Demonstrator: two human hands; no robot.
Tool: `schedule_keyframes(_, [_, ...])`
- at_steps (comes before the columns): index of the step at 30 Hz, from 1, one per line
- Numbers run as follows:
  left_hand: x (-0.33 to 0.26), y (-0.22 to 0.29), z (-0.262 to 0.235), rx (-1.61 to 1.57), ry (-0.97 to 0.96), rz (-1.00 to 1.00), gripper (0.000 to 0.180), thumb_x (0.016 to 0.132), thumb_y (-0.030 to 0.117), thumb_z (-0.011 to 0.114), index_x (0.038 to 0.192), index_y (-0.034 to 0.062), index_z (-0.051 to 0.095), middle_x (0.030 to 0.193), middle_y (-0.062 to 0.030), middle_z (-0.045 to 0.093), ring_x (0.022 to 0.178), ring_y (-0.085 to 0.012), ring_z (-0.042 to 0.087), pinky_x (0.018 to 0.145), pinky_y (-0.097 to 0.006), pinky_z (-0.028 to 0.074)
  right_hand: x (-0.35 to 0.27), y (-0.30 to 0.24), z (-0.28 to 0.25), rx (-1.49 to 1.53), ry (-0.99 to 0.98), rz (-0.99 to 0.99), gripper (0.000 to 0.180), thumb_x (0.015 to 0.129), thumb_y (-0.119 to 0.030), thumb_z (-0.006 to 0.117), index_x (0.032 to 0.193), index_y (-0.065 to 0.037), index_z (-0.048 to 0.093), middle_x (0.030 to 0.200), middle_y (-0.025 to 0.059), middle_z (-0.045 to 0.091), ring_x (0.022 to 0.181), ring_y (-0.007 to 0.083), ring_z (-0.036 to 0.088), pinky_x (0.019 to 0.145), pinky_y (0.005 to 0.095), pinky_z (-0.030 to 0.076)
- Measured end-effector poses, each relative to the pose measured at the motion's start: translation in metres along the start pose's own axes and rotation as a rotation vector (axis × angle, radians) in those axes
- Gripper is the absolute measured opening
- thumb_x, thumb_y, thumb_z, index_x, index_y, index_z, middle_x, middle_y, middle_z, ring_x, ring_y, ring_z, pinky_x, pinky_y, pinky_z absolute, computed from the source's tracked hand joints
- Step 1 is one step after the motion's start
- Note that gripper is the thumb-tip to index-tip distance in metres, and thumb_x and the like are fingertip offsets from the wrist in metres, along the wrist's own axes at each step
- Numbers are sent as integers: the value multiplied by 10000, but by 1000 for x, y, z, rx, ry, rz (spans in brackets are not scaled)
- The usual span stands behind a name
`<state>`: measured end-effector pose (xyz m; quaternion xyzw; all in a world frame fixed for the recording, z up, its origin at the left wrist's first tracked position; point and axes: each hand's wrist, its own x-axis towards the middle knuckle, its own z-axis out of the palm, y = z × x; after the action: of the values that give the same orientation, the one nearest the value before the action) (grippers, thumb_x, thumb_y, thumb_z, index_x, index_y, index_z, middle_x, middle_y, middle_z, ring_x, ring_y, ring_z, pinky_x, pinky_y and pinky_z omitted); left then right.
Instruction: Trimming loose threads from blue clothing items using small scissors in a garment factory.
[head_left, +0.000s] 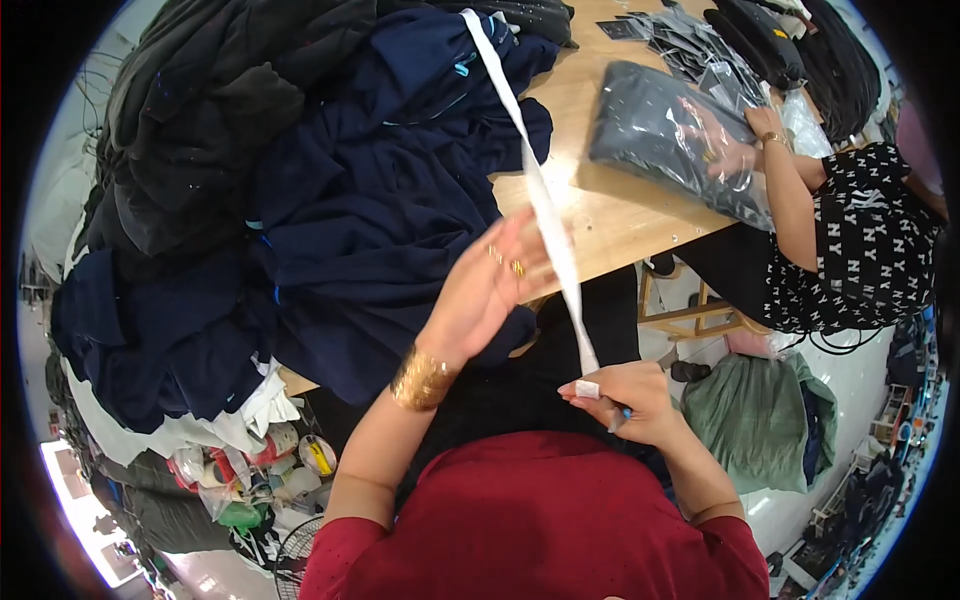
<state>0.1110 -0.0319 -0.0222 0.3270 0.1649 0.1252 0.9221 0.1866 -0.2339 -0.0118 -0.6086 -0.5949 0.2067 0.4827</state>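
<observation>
A long white fabric tape point(555, 235) stretches from the navy garments point(380, 190) at the far side of the table down to my right hand point(635, 400). The thumb and fingers of that hand pinch its near end, where a small white tab sticks out. A slim object with a blue tip point(626, 413) is also tucked in the right hand; its kind is hard to tell. My left hand point(490, 285), slightly blurred, is open beside the middle of the tape, its fingers stretched out. Whether they touch the tape, I cannot tell.
A heap of dark grey garments point(200, 130) rises at the left of the wooden table point(590, 240). At right, another person's hand point(765, 125) rests by a clear bag of dark clothing point(670, 140). Small dark tags point(690, 45) lie beyond. A green sack point(750, 420) stands on the floor.
</observation>
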Motion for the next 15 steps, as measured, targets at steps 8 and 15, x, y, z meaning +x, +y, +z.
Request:
schedule_keyframes(8, [38,-7,-19,117,192,73,241,915,162,517,1080,1,589,774,-21,582,605,-63,490,580,-203,443,-12,12,-3,-2,-453,291,278,721,-42,613,996,-76,628,813,110,651,717,268,635,629,332,505])
schedule_keyframes(15, [28,-1,-17,199,272,134,241,933,176,482,1100,4,501,898,-128,635,557,-52,493,518,-181,417,46,24,-82,52,-442,567,277,907,-189,491,1167,-165,584,705,30,601,527,84,562,487,226,470])
